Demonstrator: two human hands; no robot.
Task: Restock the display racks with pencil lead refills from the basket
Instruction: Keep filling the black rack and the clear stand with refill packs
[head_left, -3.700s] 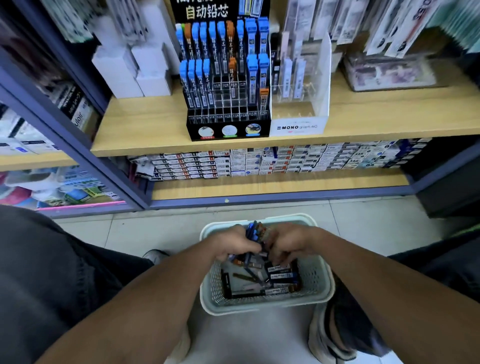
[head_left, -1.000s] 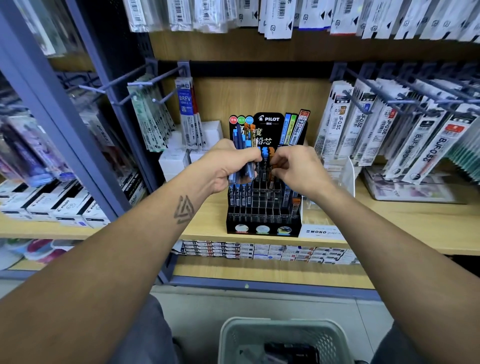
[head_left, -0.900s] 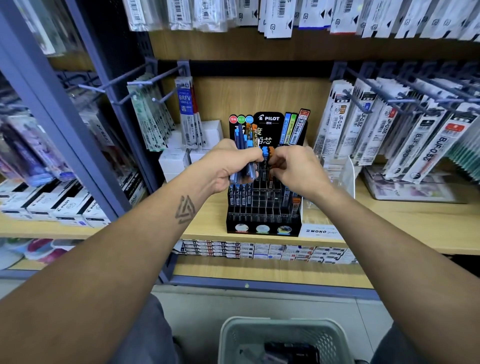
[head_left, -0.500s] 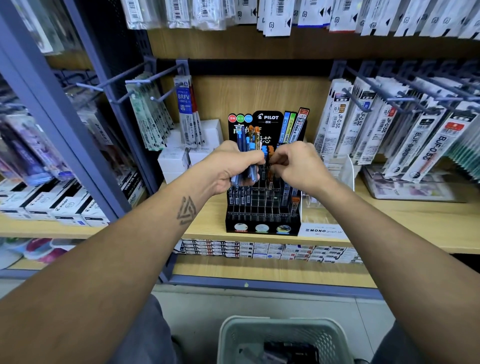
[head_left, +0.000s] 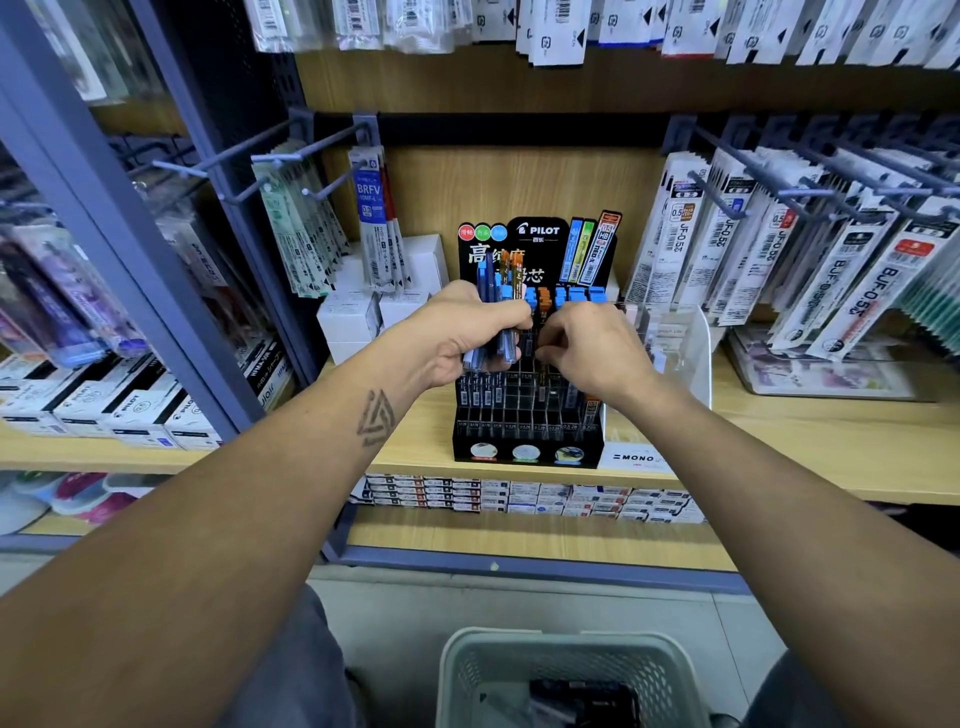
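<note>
While the left hand (head_left: 462, 338) still grips a bundle of slim blue and orange plastic lead-refill cases (head_left: 500, 312), the right hand (head_left: 592, 348) has dipped slightly, fingers curled, pinching one case into the black tiered display rack (head_left: 527, 415). More remain in the pale mesh basket (head_left: 566, 670) below.

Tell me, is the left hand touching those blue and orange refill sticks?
Touching. The head view shows the left hand with fingers and thumb curled round a bundle of refill sticks, whose tops poke up above the fingers.
</note>
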